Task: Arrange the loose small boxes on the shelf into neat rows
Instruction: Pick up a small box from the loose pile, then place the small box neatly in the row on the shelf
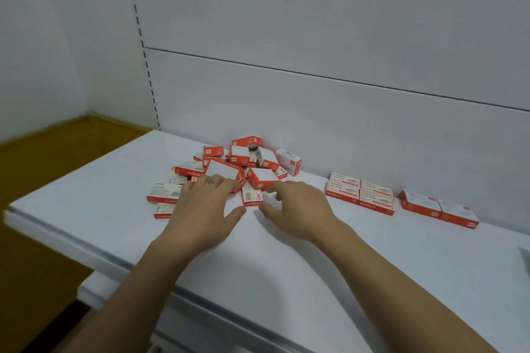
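As the right-side rows (360, 193) need more, we rest our spread left hand (205, 203) on the staple-box pile (243, 163); our right hand (298, 209) hovers wide, empty.

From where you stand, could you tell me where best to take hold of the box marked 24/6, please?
Probably by its two long sides, coming from the near, open side: the 24/6 box lies flat, its short near end free and its far end against the pile.

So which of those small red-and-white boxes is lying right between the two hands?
The red-and-white cardboard box printed 24/6, at the front of the pile; it alone lies between the left hand and right hand.
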`<state>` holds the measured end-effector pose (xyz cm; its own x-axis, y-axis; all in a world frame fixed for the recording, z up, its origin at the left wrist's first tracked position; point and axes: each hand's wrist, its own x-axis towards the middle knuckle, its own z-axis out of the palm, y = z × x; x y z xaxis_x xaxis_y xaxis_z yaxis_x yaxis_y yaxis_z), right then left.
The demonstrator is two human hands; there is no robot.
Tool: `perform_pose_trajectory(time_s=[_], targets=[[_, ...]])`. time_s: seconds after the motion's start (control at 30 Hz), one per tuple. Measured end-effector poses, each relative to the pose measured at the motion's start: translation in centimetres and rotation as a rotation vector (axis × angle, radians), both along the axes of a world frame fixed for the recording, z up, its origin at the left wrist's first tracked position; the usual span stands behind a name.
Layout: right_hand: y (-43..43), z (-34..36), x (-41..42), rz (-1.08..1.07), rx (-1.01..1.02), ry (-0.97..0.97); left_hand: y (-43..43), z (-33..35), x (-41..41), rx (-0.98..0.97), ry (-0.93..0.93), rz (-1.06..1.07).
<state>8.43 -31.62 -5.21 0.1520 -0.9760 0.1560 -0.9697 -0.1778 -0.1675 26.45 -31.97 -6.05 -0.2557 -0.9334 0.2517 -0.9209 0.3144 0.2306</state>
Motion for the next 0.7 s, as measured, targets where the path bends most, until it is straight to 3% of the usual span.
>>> perform_pose_trajectory(time_s=[0.37,0.7], targets=[[-3.3,-3.0,5.7,-0.15,-0.102,0.077,-0.7,-0.3,3.4,0.032,-0.024,0.012],[-2.2,-1.2,2.4,-0.148,0.027,-0.126,-1.7,0.2,1.9,0.029,-0.015,-0.137]])
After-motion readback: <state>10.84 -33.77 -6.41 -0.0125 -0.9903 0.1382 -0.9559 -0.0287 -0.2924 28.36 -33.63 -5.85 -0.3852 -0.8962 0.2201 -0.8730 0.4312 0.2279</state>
